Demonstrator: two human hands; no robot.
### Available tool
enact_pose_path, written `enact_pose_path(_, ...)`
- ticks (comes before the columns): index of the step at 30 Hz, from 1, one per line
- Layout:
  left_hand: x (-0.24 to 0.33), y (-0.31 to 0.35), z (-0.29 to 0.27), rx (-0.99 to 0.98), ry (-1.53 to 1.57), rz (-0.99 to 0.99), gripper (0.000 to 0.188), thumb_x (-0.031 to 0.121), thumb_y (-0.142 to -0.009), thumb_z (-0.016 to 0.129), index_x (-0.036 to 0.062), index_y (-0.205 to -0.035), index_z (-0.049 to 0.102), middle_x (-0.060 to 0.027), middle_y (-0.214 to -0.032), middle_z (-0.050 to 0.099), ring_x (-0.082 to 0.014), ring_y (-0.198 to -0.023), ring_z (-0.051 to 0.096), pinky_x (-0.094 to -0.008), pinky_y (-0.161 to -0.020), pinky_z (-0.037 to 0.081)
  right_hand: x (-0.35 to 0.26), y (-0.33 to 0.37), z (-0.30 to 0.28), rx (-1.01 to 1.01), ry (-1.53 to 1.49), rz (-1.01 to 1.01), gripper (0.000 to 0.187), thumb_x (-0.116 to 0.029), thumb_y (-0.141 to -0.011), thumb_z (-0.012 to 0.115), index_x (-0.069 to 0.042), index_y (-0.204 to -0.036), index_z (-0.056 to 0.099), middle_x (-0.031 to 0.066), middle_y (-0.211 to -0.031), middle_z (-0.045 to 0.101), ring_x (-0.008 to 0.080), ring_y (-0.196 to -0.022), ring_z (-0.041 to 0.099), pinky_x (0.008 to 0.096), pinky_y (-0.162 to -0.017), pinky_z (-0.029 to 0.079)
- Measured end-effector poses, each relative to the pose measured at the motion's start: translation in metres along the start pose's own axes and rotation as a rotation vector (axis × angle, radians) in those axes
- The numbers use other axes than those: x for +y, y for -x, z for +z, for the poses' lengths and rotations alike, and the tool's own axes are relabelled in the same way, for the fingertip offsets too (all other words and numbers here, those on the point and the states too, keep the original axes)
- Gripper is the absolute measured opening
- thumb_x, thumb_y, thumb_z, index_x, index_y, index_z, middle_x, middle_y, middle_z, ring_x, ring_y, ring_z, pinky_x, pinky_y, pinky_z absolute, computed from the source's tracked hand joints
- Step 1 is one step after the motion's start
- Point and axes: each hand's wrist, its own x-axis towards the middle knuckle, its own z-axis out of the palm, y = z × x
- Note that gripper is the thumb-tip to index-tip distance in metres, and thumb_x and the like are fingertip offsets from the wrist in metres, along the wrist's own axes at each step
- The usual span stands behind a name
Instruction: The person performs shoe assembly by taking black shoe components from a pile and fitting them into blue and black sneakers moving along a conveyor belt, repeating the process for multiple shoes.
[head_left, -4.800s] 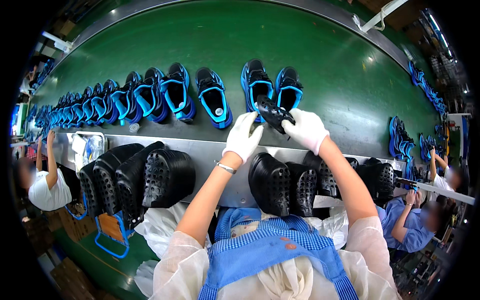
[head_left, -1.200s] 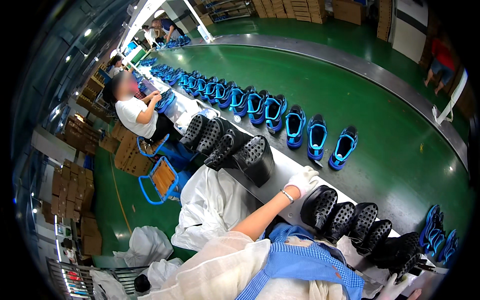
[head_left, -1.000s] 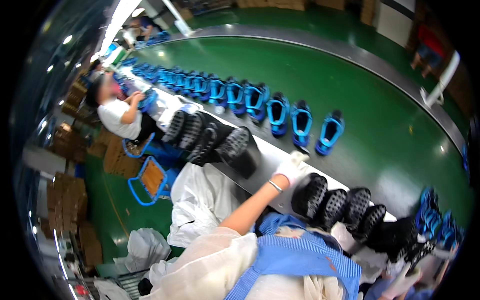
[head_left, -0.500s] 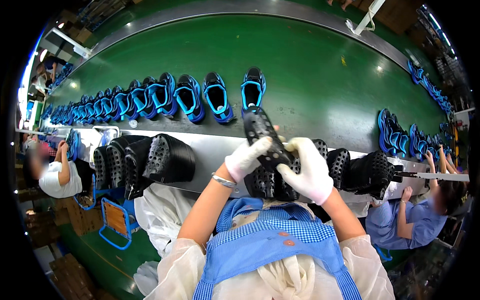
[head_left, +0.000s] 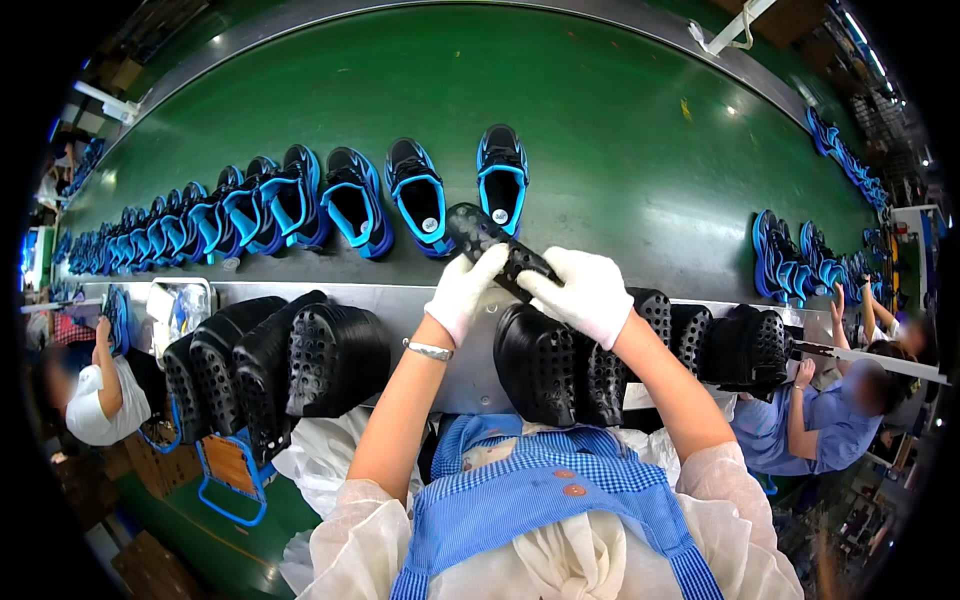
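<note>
Both my hands wear white gloves and hold one black insole (head_left: 475,228), its surface dotted with round studs or holes. It slants from upper left to lower right, just above the table's near edge. My left hand (head_left: 465,292) grips its near side, fingers partly hidden. My right hand (head_left: 580,295) pinches its lower right end between thumb and fingers. Beyond the insole stands a black and blue shoe (head_left: 502,172), opening toward me, with a round white sticker inside. Another such shoe (head_left: 416,195) is to its left, slightly overlapped by the insole's tip.
A row of matching shoes (head_left: 240,210) runs left along the green table (head_left: 620,130). Bundles of black insoles line the near ledge: left (head_left: 340,360), middle (head_left: 540,360) and right (head_left: 745,345). More shoes (head_left: 780,258) stand at right. Co-workers sit on both sides.
The insole has swung from nearly upright to a flatter slant, its far tip moving left. My hands have moved slightly away from me, and the whole view has shifted a little.
</note>
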Motion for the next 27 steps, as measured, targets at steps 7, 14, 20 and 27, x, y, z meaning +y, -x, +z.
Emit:
enact_pose_path(7,-0.010,-0.059,-0.032,0.057,-1.413,0.670,0.048,0.020,-0.079,0.067,-0.0001,-0.121,0.054,-0.0206,-0.125,0.050,-0.0343,-0.109,0.056,-0.0374,-0.090,0.047,0.041,-0.059,-0.013,-0.101,0.034,0.160,0.061,-0.058,-0.081,0.050,-0.001,-0.072,0.067,0.0228,-0.071,0.063,0.0382,-0.071,0.063,0.0431,-0.070,0.050)
enact_pose_path(14,-0.029,-0.101,-0.011,0.114,-1.538,0.444,0.021,0.018,-0.083,0.063,0.0056,-0.099,0.058,-0.0128,-0.103,0.057,-0.0350,-0.094,0.058,-0.0452,-0.079,0.050,0.019,-0.122,-0.020,-0.192,0.370,0.232,0.043,-0.041,-0.082,0.048,-0.005,-0.081,0.072,0.0186,-0.084,0.068,0.0345,-0.081,0.066,0.0409,-0.076,0.053)
enact_pose_path(20,-0.027,-0.112,-0.010,0.123,-1.522,0.177,0.029,0.024,-0.082,0.064,0.0062,-0.105,0.059,-0.0154,-0.105,0.060,-0.0365,-0.095,0.060,-0.0456,-0.080,0.051,0.022,-0.163,0.042,-0.089,0.329,0.289,0.034,-0.033,-0.088,0.051,-0.006,-0.092,0.071,0.0166,-0.095,0.069,0.0323,-0.090,0.067,0.0411,-0.080,0.053)
enact_pose_path(27,-0.025,-0.142,-0.019,0.079,-1.518,-0.118,0.034,0.036,-0.086,0.055,0.0091,-0.101,0.069,-0.0194,-0.105,0.065,-0.0366,-0.099,0.062,-0.0439,-0.081,0.051,0.058,-0.201,0.102,0.052,-0.071,0.472,0.027,-0.024,-0.087,0.051,-0.006,-0.100,0.067,0.0232,-0.100,0.064,0.0399,-0.091,0.062,0.0450,-0.077,0.051)
